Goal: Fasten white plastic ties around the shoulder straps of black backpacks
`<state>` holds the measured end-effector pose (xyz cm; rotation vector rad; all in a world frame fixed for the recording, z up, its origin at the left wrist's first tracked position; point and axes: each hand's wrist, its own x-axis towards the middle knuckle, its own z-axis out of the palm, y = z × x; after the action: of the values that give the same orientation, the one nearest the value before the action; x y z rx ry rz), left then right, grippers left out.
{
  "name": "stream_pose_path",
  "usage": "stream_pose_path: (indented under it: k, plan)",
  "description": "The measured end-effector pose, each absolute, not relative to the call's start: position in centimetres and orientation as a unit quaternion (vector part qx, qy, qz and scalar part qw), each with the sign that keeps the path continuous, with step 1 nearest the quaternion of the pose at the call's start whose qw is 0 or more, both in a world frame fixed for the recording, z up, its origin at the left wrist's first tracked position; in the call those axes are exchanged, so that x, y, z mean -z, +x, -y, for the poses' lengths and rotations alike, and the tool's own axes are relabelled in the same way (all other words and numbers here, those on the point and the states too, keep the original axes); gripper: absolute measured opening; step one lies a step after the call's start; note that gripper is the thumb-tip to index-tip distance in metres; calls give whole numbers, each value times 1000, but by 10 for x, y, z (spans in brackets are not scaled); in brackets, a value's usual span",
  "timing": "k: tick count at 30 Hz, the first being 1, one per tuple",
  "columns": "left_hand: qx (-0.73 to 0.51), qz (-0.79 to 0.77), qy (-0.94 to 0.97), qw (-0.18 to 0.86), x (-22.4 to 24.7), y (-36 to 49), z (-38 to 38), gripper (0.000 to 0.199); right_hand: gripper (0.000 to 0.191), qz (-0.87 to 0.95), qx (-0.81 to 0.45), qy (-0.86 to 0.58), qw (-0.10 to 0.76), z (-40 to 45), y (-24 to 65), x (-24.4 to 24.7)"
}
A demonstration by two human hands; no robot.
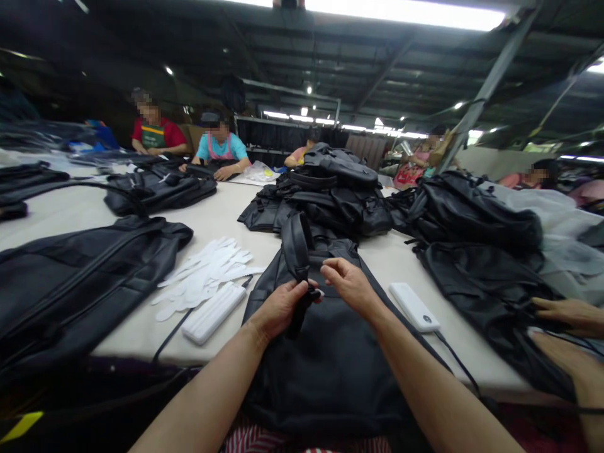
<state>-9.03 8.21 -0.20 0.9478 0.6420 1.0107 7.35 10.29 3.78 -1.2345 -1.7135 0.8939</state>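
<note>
A black backpack (330,358) lies flat in front of me, its lower end at the table's front edge. My left hand (283,305) is closed on a black backpack strap (297,248), near a dark buckle and a small white piece at its end. The strap's padded part loops up and away from me. My right hand (346,283) hovers just right of the strap, over the upper part of the bag. Its fingers are curled together, and whether anything is between them is hidden.
White paper-like strips (207,274) and a white power bank (214,311) lie to the left. Another white power bank (414,307) is on the right. Stacked black backpacks (330,195) stand ahead. A co-worker's hands (566,333) touch a bag at far right; other people work across the table.
</note>
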Motion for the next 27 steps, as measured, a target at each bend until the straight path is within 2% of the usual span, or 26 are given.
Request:
stream_pose_path:
  k: [3,8,13,17,19,21,23,25,27]
  plan:
    - [-460,-319,482,674,0,-83,-88,35,36,744,-300,-511,308,-83,85,-43]
    - [-434,-385,540,610,-6,-75,-89,42,29,776,-192,-548,248,-74,83,-42]
    - [-414,-483,624,454,-2,-72,-94,41,18,777,-140,-575,215,-75,77,-36]
    - [-392,-543,652,355,4,-75,-101,37,17,788,-68,-561,244,-72,74,-24]
    - [-378,-533,642,400,3,-79,-104,36,13,767,-90,-558,302,-74,75,-16]
    - [-347,-509,606,503,-3,-83,-105,37,13,726,-161,-560,365,-77,77,-10]
    - [-317,-487,571,580,-10,-86,-105,37,17,704,-210,-556,390,-80,78,-8]
    - [-310,-489,560,592,-16,-86,-104,34,26,736,-162,-546,366,-82,76,-13]
    - [-320,-505,552,581,-19,-85,-104,29,30,803,-52,-517,291,-83,71,-23]
